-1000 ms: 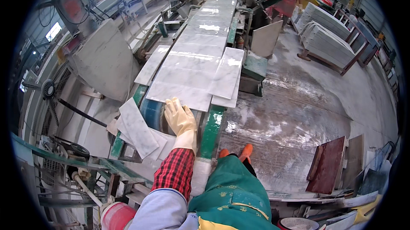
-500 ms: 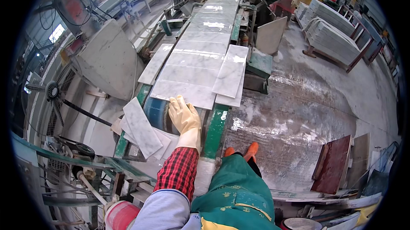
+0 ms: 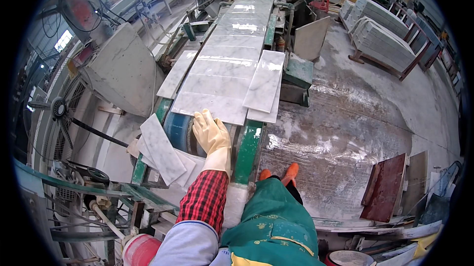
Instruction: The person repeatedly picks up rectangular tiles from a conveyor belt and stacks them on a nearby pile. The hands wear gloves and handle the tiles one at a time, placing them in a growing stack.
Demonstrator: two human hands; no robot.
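Note:
My left hand (image 3: 211,135), in a pale yellow rubber glove below a red plaid sleeve, reaches flat over the near end of a green-framed conveyor (image 3: 248,145). Its fingertips are at the near edge of a white marble tile (image 3: 217,104) on the belt and hold nothing. More marble tiles (image 3: 237,44) lie in a row further up the belt. Two narrow tiles (image 3: 265,86) are stacked on the belt's right edge. A blue roller (image 3: 177,130) sits just left of my hand. My right hand is out of sight.
Loose marble strips (image 3: 160,150) lie on the frame at the left. A large grey machine cover (image 3: 123,71) and a fan (image 3: 57,110) stand further left. On the right are a wet concrete floor (image 3: 345,133), pallets of slabs (image 3: 382,41) and a dark red slab (image 3: 385,187).
My left hand has stayed by the tile's near edge, shifting only slightly. The view has tilted a little.

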